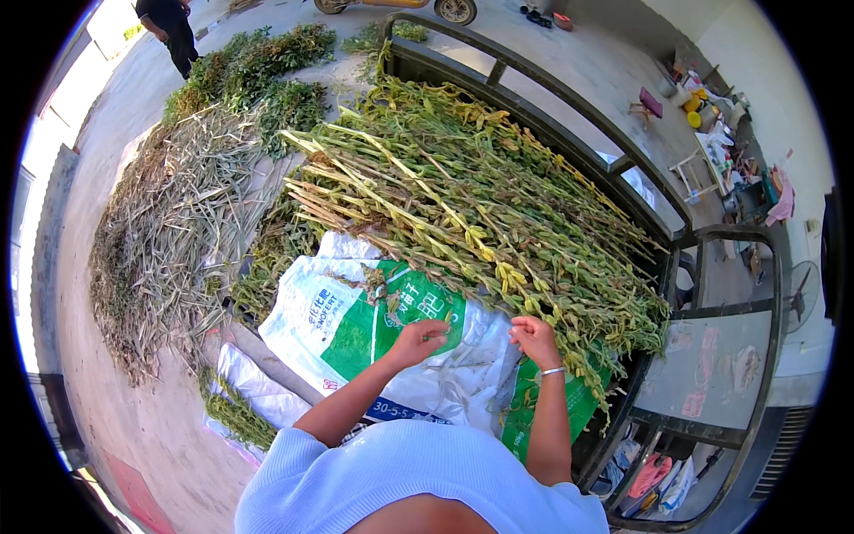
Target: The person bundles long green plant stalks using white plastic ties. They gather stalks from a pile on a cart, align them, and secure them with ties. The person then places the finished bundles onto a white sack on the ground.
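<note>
Podded stalks (498,214) heaped beyond the white-and-green sack (360,336), and here are our hands!
We're looking at green stalks turning yellow, knobbly with pods, tan at their bare ends. Their long axis slants: bare ends beyond the sack's left part, leafy tips out past its right. Our left hand (420,342) is over the sack, near side of the heap; our right hand (534,338) is right by the stalks' edge. Fingers curl on both; whether they grip anything, we can't tell.
</note>
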Demonstrator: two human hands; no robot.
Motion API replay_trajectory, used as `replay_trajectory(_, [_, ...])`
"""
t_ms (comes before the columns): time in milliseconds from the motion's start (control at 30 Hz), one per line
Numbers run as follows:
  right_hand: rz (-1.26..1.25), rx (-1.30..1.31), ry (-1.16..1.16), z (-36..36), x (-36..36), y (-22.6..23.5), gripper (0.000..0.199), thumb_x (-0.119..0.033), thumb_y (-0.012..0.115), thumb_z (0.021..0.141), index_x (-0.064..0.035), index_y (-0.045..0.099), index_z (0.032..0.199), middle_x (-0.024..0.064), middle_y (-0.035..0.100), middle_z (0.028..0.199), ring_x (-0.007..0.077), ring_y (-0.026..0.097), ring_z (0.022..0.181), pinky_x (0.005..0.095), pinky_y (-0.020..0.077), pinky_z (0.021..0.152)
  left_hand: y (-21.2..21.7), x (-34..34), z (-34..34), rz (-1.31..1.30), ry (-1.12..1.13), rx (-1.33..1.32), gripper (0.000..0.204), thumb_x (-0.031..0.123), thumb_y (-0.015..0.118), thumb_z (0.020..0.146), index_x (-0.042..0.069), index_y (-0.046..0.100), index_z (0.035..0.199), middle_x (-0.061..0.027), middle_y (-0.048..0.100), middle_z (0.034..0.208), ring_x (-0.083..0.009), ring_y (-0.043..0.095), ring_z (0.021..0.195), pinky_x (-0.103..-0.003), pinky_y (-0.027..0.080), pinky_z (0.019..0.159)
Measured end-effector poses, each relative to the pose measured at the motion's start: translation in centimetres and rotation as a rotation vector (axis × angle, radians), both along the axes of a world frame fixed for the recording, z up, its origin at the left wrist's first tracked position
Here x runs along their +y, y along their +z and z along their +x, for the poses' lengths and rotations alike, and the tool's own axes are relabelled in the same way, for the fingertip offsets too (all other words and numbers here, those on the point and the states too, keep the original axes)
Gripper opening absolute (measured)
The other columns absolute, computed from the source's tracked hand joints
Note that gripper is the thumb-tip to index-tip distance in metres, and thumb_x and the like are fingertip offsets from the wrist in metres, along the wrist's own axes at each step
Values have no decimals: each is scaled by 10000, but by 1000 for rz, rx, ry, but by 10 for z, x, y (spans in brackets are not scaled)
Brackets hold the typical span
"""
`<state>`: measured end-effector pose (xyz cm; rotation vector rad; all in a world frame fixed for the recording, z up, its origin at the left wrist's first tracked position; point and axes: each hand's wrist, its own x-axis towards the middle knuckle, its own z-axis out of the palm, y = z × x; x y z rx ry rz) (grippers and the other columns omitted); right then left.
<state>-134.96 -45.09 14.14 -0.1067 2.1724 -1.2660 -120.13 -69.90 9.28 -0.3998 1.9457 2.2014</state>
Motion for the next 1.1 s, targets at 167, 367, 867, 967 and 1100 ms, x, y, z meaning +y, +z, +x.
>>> replay_trajectory(167, [244, 890, 116, -21, -45, 28, 261, -58, 708, 725, -18, 602, 961, 119, 613, 893, 253, 607, 782, 357, 490, 659, -12, -24, 0, 615, 552, -179, 428, 157, 575, 923, 10, 446, 1304, -96, 518, 1259, -220, 561, 1090, -338, 487, 893])
replay_trajectory(367, [456, 1077, 246, -47, -90, 9, 423, -77, 762, 660, -64, 572, 1038, 130, 509, 998, 325, 527, 952, 411, 453, 769, -5, -59, -63, 737, 814, -77, 640, 256, 586, 918, 64, 233, 1415, -134, 286, 1457, -304, 293, 1339, -499, 333, 1040])
replay_trajectory(867, [74, 816, 289, 5, -47, 57, 278, -30, 717, 653, -41, 604, 906, 115, 610, 852, 312, 570, 799, 402, 469, 700, 41, -65, -48, 678, 736, -157, 316, 338, 373, 999, 144, 503, 1213, 9, 634, 1007, -85, 515, 782, -301, 435, 737])
replay_trajectory(967, [3, 670, 262, 35, -43, 69, 289, -24, 719, 649, -38, 603, 913, 110, 600, 831, 293, 575, 757, 382, 473, 675, 54, -57, -31, 690, 638, -118, 348, 324, 334, 1009, 140, 480, 1266, 8, 633, 1123, -80, 508, 790, -287, 424, 761])
replay_trajectory(1100, [-36, 692, 406, 48, -31, 43, 268, -31, 714, 648, -35, 603, 892, 75, 561, 786, 196, 531, 673, 310, 453, 616, 54, -51, -23, 735, 592, -30, 375, 319, 336, 1010, 138, 445, 1321, -18, 610, 1188, -87, 513, 790, -287, 425, 777])
